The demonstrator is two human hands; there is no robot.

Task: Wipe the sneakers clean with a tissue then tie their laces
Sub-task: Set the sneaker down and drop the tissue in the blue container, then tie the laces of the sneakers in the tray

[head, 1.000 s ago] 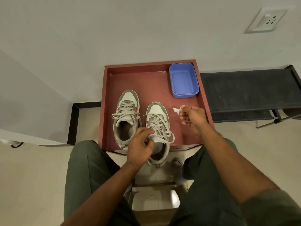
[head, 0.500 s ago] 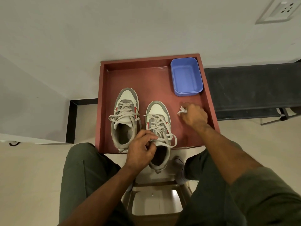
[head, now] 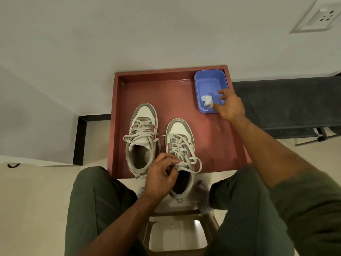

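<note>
At the bottom of the frame a person's knees in green trousers (head: 96, 204) flank a plastic stool (head: 177, 231). Just above, the left hand (head: 160, 179) curls its fingers on the laces at the collar of the right-hand sneaker (head: 181, 145), whose heel overhangs the near edge of the red tray (head: 166, 97). The other sneaker (head: 141, 137) stands just beside it, laces loose. Toward the upper right, the right hand (head: 229, 106) hovers with fingers spread, holding nothing, over the blue tub (head: 207, 80), where a crumpled tissue (head: 206, 100) lies.
</note>
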